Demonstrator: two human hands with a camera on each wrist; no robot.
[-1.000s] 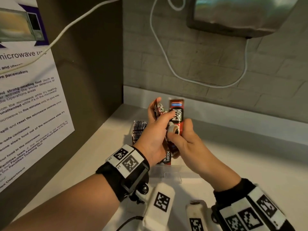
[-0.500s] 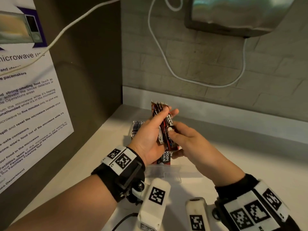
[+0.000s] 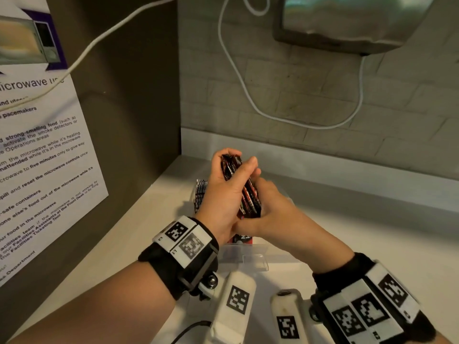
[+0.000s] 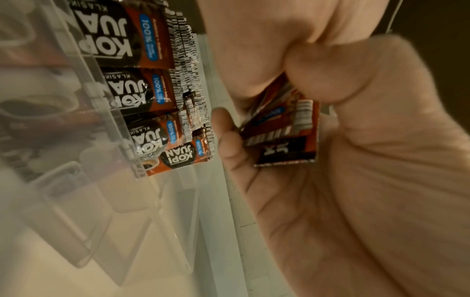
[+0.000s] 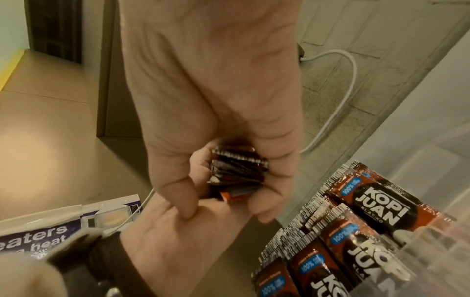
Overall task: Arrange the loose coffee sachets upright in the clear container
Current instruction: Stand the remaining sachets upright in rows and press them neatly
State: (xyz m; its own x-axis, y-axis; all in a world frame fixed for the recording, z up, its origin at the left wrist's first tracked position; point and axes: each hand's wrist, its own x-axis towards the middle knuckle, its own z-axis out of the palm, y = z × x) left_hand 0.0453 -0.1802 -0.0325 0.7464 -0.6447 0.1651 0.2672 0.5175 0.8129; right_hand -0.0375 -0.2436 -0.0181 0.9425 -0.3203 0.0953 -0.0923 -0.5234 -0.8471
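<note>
A bundle of red-and-black coffee sachets (image 3: 244, 192) is held edge-on just above the counter. My left hand (image 3: 238, 160) grips its upper part, thumb on one side and fingers on the other. My right hand (image 3: 258, 207) curls round its lower end (image 5: 236, 168). Below the hands stands the clear container (image 3: 255, 256), mostly hidden by them. Several sachets (image 4: 142, 80) stand upright in rows inside it, also seen in the right wrist view as sachets (image 5: 356, 221) behind the clear wall. The bundle (image 4: 284, 136) hangs beside those rows.
A brown side panel with a microwave poster (image 3: 37, 157) closes off the left. A white cable (image 3: 248, 95) loops down the brick wall under a metal appliance (image 3: 347, 21). The white counter (image 3: 372, 244) runs to the right, with a low ledge (image 3: 323, 165) behind.
The bundle turned from face-on to edge-on and came down a little. My right hand slid from its front to its lower end, while my left hand closed round the top.
</note>
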